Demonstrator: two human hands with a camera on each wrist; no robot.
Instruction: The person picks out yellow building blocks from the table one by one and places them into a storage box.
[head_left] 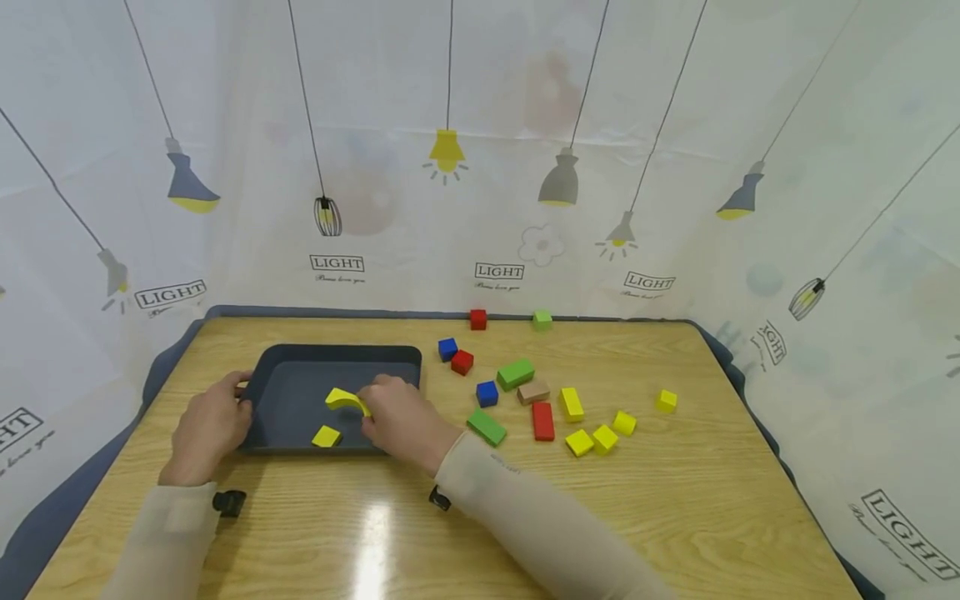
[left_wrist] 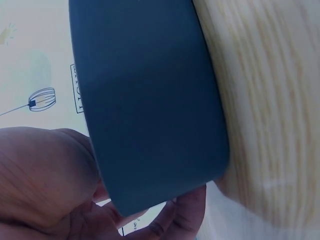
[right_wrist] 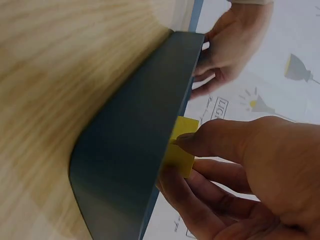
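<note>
The thumb and fingers of the right hand point(head_left: 401, 421) pinch one end of a yellow arch block point(head_left: 343, 398), leaving the curved part free over the inside of the tray point(head_left: 292, 387); holding it by the end likely keeps the fingers from hiding the rest. Whether the block touches the tray's floor, I cannot tell. The left hand point(head_left: 212, 429) is at the tray's left end, its fingers bent about the wall there, which looks like a hold to keep the tray from sliding while the other hand works inside it. Within the tray, close to its near wall, a flat yellow block point(head_left: 326, 437) lies apart from the arch block; the two share a colour, so they may be grouped by it. Outside the tray, all the other blocks lie to its right. Nearest its far right corner are a blue cube point(head_left: 447, 349) and a red cube point(head_left: 462, 362), with a long green block point(head_left: 487, 427) lower down. Farther right of the tray lie a red block point(head_left: 543, 421) and several yellow pieces, including a lone yellow cube point(head_left: 667, 401) farthest from it. This loose spread on the wooden table point(head_left: 675, 517) probably leaves each piece easy to pick out.
</note>
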